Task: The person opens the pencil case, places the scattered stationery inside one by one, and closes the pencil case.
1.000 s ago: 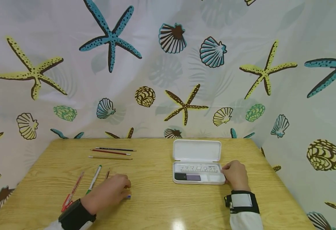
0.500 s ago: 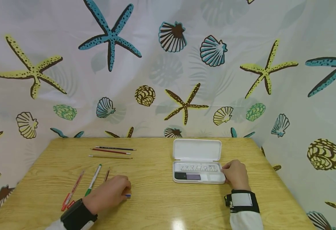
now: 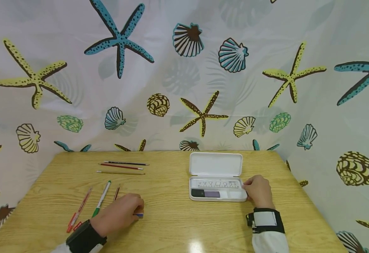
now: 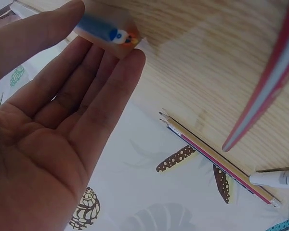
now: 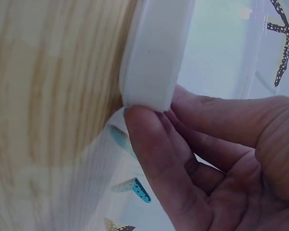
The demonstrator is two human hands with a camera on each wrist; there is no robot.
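Observation:
My left hand [image 3: 119,212] pinches a small block with a blue printed side [image 4: 103,29] between thumb and fingertips, low over the left part of the table. In the head view only a blue edge of it shows under the fingers. My right hand [image 3: 259,191] grips the right end of an open white pencil case [image 3: 216,164], thumb on top and fingers at its underside in the right wrist view. Inside lie a clear ruler with cut-out shapes [image 3: 218,184] and a black-and-purple block [image 3: 212,193]. The lid stands folded back.
Several pencils [image 3: 121,172] lie at the back left. Left of my left hand are a red pen [image 3: 80,209], a green-and-white marker [image 3: 102,198] and a short brown pencil [image 3: 116,194]. A patterned cloth [image 3: 184,88] hangs behind the table.
My left thumb and fingers have drawn together on the blue-printed block, the hand staying almost in place. My right hand keeps its grip on the pencil case.

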